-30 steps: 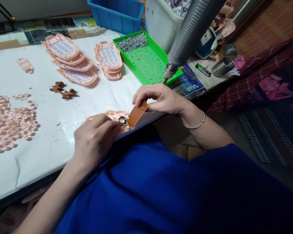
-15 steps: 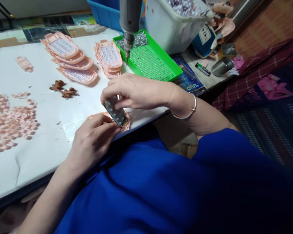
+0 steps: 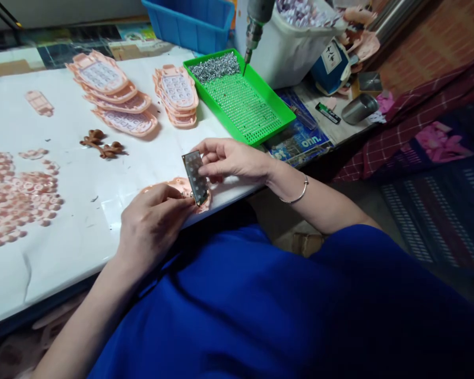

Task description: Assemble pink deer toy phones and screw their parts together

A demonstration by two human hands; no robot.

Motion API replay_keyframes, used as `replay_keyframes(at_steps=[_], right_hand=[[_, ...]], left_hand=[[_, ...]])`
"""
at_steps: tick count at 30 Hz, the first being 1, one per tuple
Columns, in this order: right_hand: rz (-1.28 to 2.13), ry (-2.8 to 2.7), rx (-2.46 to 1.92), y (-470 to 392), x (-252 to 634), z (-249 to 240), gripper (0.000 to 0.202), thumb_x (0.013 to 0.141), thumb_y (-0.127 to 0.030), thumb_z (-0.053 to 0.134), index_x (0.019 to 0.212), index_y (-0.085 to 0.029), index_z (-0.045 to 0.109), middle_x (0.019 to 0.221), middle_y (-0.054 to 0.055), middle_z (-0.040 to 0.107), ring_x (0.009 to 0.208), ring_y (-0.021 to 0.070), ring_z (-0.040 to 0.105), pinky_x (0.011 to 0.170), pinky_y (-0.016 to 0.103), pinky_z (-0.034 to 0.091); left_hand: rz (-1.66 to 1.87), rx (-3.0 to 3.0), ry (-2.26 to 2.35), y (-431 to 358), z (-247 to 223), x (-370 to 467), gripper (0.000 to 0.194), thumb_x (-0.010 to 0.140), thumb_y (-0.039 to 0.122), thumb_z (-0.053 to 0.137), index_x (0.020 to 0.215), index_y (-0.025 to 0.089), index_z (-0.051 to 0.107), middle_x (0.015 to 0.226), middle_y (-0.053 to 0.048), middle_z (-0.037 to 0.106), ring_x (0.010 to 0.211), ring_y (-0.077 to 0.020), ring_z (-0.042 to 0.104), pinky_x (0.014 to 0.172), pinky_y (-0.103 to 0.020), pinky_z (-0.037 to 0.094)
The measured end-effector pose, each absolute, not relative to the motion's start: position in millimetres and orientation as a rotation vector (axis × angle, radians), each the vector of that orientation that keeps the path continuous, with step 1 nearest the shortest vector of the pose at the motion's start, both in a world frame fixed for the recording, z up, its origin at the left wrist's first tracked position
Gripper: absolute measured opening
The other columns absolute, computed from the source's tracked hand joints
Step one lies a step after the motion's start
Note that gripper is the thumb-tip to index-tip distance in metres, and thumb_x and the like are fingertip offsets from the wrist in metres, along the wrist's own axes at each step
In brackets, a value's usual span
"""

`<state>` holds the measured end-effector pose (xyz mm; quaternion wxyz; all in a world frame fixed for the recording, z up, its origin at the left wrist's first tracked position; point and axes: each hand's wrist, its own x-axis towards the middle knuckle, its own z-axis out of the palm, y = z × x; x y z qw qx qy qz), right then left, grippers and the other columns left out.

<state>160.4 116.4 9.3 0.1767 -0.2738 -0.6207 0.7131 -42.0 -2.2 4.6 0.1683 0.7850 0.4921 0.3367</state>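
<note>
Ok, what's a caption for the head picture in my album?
Right hand holding a thin board over a pink shell, left hand close by.

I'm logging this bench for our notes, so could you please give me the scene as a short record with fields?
Right hand: holds board, tilted
Left hand: at pink shell; grip unclear
Board: lower end over shell
Tray: green, screws at far end
Driver: tip down
Left side: brown parts, small pink pieces
Back: blue bin, white tub
</note>
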Motion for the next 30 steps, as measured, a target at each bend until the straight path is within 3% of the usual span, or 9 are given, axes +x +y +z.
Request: replay_keyframes(at_steps=[2, 5, 10, 20, 30], right_hand=[[2.019, -1.71, -0.774, 113.2, 160.0, 7.4, 0.025, 0.083, -0.022, 0.074, 0.089, -0.012, 0.052, 0.068, -0.004, 0.059, 0.055, 0.0036, 0.057, 0.048, 0.013, 0.044], [1.945, -1.61, -0.79, 109.8, 156.8, 8.6, 0.039, 0.082, -0.033, 0.079, 0.076, -0.015, 0.045, 0.059, -0.007, 0.054, 0.05, 0.0029, 0.054, 0.046, 0.012, 0.044], [2.007, -1.462, -0.89, 105.1, 150.8, 11.0, 0.037, 0.088, -0.036, 0.073, 0.08, -0.016, 0.043, 0.053, -0.008, 0.055, 0.044, 0.0032, 0.055, 0.043, 0.01, 0.043], [2.066, -1.16, -1.007, 93.8, 149.7, 19.2, 0.02, 0.098, -0.011, 0.052, 0.08, -0.015, 0.046, 0.05, -0.008, 0.057, 0.038, 0.0036, 0.055, 0.039, 0.008, 0.041], [2.098, -1.267, -0.861, 93.4, 155.6, 7.0, 0.02, 0.098, -0.023, 0.057, 0.086, -0.017, 0.043, 0.05, -0.007, 0.059, 0.04, 0.0051, 0.057, 0.042, 0.009, 0.044]], left_hand=[[0.941, 2.235, 1.408, -3.0, 6.0, -41.4, 0.017, 0.092, 0.032, 0.061, 0.084, 0.024, 0.074, 0.082, -0.003, 0.069, 0.068, -0.0153, 0.064, 0.059, -0.029, 0.049], [0.926, 2.219, 1.415, -5.1, 7.7, -39.7, 0.015, 0.091, 0.033, 0.063, 0.088, 0.024, 0.074, 0.085, -0.003, 0.069, 0.072, -0.016, 0.065, 0.062, -0.029, 0.051], [0.989, 2.157, 1.482, -5.1, 4.4, -36.0, 0.015, 0.09, 0.036, 0.066, 0.087, 0.025, 0.075, 0.084, -0.002, 0.07, 0.067, -0.0146, 0.065, 0.06, -0.029, 0.052], [1.136, 2.151, 1.549, -2.2, 1.1, -33.5, 0.009, 0.087, 0.032, 0.07, 0.085, 0.023, 0.071, 0.074, 0.002, 0.071, 0.057, -0.0114, 0.061, 0.053, -0.024, 0.046], [1.161, 2.279, 1.516, -2.0, -3.9, -33.5, 0.009, 0.09, 0.026, 0.065, 0.085, 0.023, 0.071, 0.074, 0.001, 0.07, 0.059, -0.0121, 0.061, 0.052, -0.024, 0.044]])
